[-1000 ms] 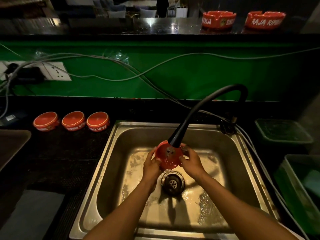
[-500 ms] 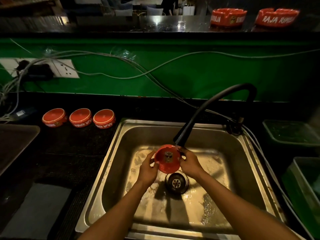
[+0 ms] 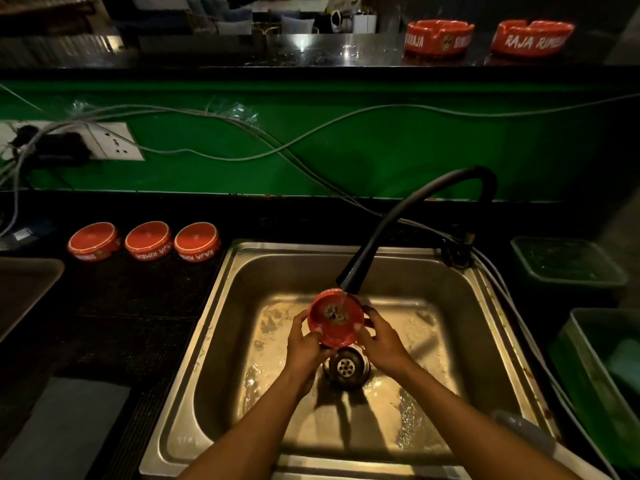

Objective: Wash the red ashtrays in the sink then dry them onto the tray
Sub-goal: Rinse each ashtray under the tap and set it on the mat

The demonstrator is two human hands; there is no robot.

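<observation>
Nearest the camera, two bare forearms reach forward over the front rim of a steel sink (image 3: pixel 221 327). The left hand (image 3: pixel 304 344) and the right hand (image 3: pixel 384 341) sit close together above the drain (image 3: pixel 345 367), each with fingers and thumb curled around opposite sides of one red ashtray (image 3: pixel 335 319). The ashtray is held clear of the wet basin floor, tilted so its round face points up toward the camera, directly beneath the nozzle of the black faucet (image 3: pixel 412 216). Water runs from the nozzle onto the ashtray's upper edge. The faucet's hose arches up and back to its base at the sink's far right corner.

Left of the sink, on the dark counter (image 3: pixel 138 323), three red ashtrays (image 3: pixel 149 240) stand upside down in a row, just beside one another, with white lettering on their sides. Further left, the corner of a dark tray (image 3: pixel 24 289) shows at the frame edge. Right of the sink stand two green bins (image 3: pixel 568 261), one behind the other.

Behind the counter rises a green wall panel (image 3: pixel 381 147) with grey cables (image 3: pixel 277 147) draped across it and a white wall socket (image 3: pixel 114 142) at the left. Farthest back, on a glossy upper ledge (image 3: pixel 311 50), two more red ashtrays (image 3: pixel 438 38) sit upright at the right, apart from each other.
</observation>
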